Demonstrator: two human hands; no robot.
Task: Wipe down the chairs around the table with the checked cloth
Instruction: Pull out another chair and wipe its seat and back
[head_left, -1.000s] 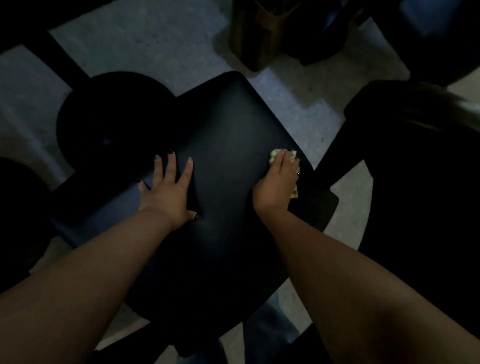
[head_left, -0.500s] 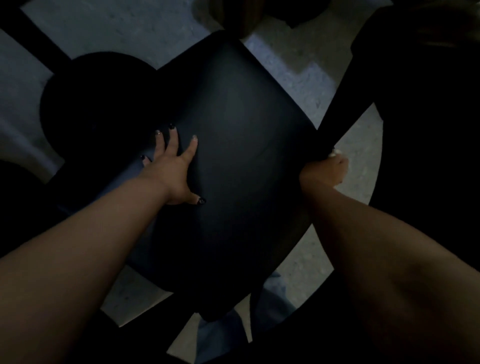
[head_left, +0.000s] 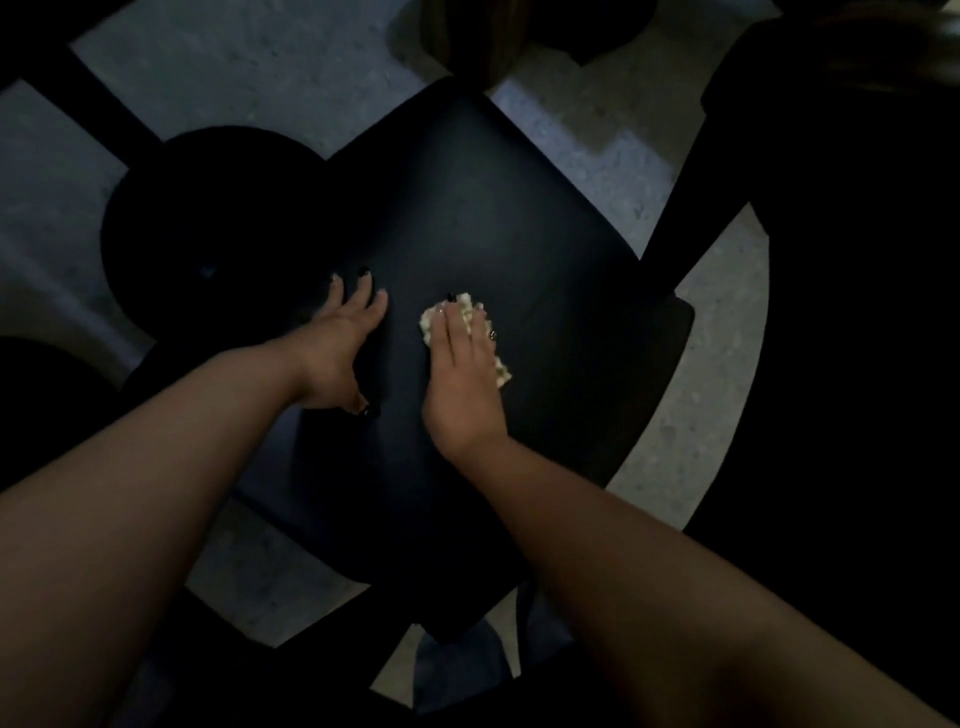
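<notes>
A black chair (head_left: 493, 218) with a flat dark seat fills the middle of the dim view. My right hand (head_left: 465, 374) lies palm down on the seat's centre, pressing the pale checked cloth (head_left: 470, 306) against it; the cloth's edges show past my fingertips and at my hand's right side. My left hand (head_left: 340, 353) rests just to the left of it, fingers spread and flat on the seat, holding nothing.
A dark round base (head_left: 208, 218) stands on the grey speckled floor (head_left: 249, 67) at the left. Another black chair or piece of furniture (head_left: 857, 312) fills the right side. A brown object (head_left: 483, 36) sits at the top. Black bars cross the upper left.
My right hand has come back with the cloth from the seat's right edge to its centre, close beside my left hand. The left hand has stayed on the seat.
</notes>
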